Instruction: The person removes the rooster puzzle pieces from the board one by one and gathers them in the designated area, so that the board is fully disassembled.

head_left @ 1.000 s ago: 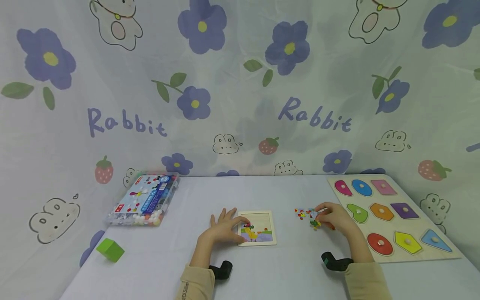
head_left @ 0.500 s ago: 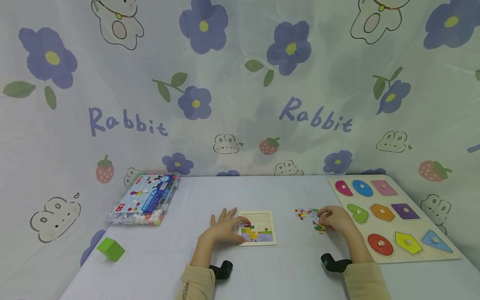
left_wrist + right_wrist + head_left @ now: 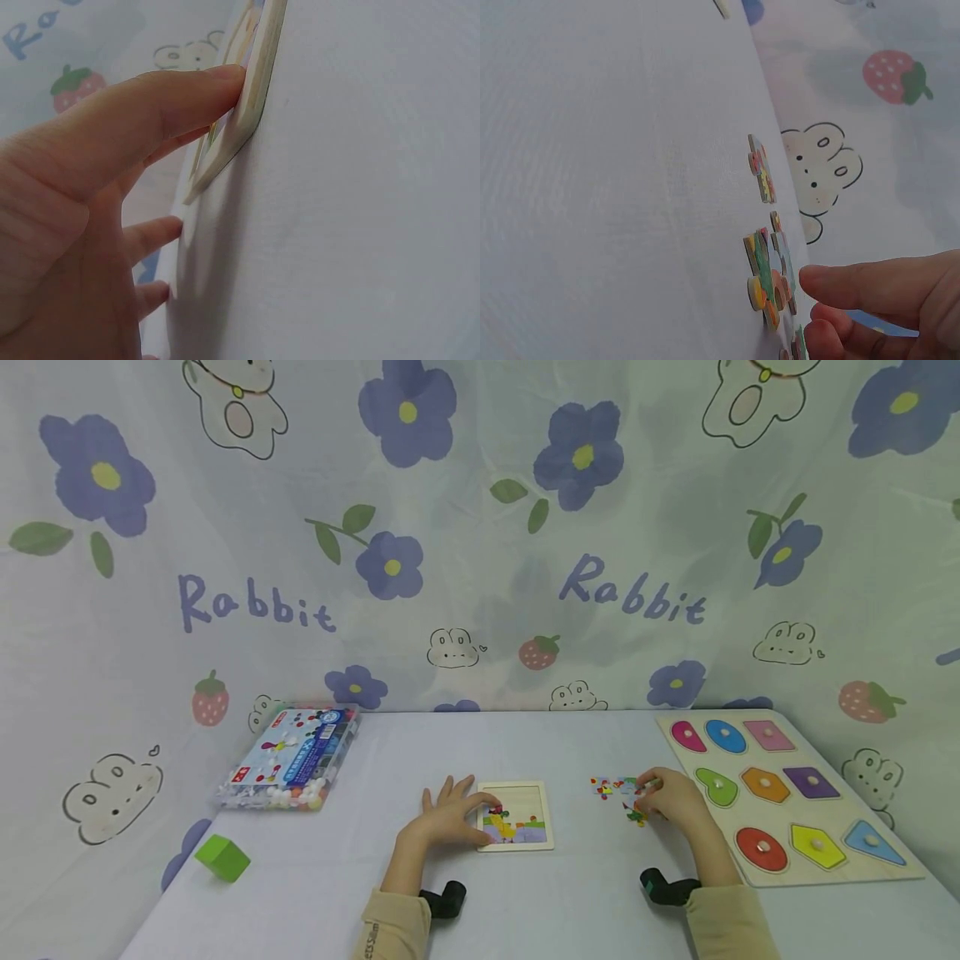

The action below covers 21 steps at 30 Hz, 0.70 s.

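My left hand (image 3: 450, 818) rests at the left side of a small wooden puzzle tray (image 3: 549, 814), its thumb and index finger pressing on the tray from above. The other fingers spread out behind. A duck picture (image 3: 510, 828) fills the tray's lower part; bare wood shows above. My right hand (image 3: 672, 797) is bent over several loose jigsaw pieces (image 3: 613, 787), thumb and index fingertips right at them. In the right wrist view the thumb (image 3: 855, 285) stands apart from the curled fingers, close to a cluster of overlapping pieces (image 3: 769, 274); the hand partly hides others.
At the right lies a wooden shape board (image 3: 806, 793) with coloured knobbed shapes. A clear plastic box (image 3: 292, 756) of small parts stands at the back left, with a green cube (image 3: 222, 858) in front. A printed cloth (image 3: 480, 568) hangs behind the white table (image 3: 555, 910).
My right hand has shifted slightly right and down among the loose pieces; the green piece under it slid right, then slightly back left. My left hand and the tray stay put.
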{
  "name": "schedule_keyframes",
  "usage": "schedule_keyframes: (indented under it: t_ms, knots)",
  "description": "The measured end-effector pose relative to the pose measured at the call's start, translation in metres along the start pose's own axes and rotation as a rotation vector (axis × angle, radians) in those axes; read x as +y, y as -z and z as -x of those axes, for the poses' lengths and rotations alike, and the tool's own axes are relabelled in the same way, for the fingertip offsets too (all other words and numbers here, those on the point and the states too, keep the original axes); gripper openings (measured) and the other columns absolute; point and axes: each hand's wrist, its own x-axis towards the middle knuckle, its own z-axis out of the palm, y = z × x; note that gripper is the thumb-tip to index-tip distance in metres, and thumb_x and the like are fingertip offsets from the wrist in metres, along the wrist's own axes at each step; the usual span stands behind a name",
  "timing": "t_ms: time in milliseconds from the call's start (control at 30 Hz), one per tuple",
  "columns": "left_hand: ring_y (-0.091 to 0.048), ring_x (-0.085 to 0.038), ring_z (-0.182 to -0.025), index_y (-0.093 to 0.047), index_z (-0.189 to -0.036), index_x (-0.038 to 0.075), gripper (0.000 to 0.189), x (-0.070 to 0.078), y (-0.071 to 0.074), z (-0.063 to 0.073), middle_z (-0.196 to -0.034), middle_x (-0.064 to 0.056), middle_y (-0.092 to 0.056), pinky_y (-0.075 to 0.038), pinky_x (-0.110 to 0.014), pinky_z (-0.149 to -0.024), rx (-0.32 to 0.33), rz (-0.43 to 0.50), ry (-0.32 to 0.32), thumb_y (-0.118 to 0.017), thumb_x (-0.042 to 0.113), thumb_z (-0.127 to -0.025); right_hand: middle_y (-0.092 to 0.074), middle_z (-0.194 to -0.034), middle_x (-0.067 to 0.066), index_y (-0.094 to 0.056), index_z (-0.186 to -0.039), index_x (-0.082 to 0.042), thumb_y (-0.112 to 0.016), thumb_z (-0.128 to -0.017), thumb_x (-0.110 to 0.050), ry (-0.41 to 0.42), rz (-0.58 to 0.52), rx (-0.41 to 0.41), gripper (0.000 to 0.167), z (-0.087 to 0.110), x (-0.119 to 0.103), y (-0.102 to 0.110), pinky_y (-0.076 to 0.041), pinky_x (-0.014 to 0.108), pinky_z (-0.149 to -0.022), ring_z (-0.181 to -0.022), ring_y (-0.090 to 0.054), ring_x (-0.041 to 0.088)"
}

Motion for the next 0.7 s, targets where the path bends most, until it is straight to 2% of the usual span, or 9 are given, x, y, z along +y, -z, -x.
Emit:
schedule_keyframes:
  t_ms: [267, 500, 700]
  knots:
    - [-0.004, -0.046, -0.137, -0.057, -0.118, 0.031, 0.048, 0.000, 0.000, 0.000, -0.151, -0.016, -0.020, 0.007, -0.071, -0.099, -0.001, -0.003, 0.001, -0.074, 0.035, -0.073, -0.057, -0.088, 0.012, -0.059, -0.108, 0.001, -0.064, -0.082, -0.011, 0.019, -0.057, 0.051, 0.030, -0.002, -0.004, -0.002, -0.043, 0.028, -0.047, -0.058, -0.048, 0.017]
    - [-0.003, -0.046, -0.137, -0.057, -0.118, 0.032, 0.047, 0.000, 0.000, 0.000, -0.151, -0.015, -0.020, 0.007, -0.071, -0.099, -0.001, -0.007, 0.006, -0.074, 0.035, -0.074, -0.063, -0.093, 0.013, -0.060, -0.109, 0.001, -0.067, -0.082, -0.010, 0.132, -0.209, 0.092, 0.030, -0.007, -0.015, -0.012, -0.047, 0.025, -0.065, -0.087, -0.059, 0.025]
    - [-0.003, -0.047, -0.137, -0.056, -0.116, 0.032, 0.046, 0.000, 0.000, 0.000, -0.151, -0.016, -0.020, 0.008, -0.071, -0.098, -0.003, 0.005, 0.003, -0.074, 0.035, -0.073, -0.061, -0.099, 0.015, -0.057, -0.114, 0.004, -0.064, -0.085, -0.010, 0.151, -0.366, 0.056, 0.033, -0.009, -0.029, -0.025, -0.049, 0.028, -0.073, -0.086, -0.059, 0.021]
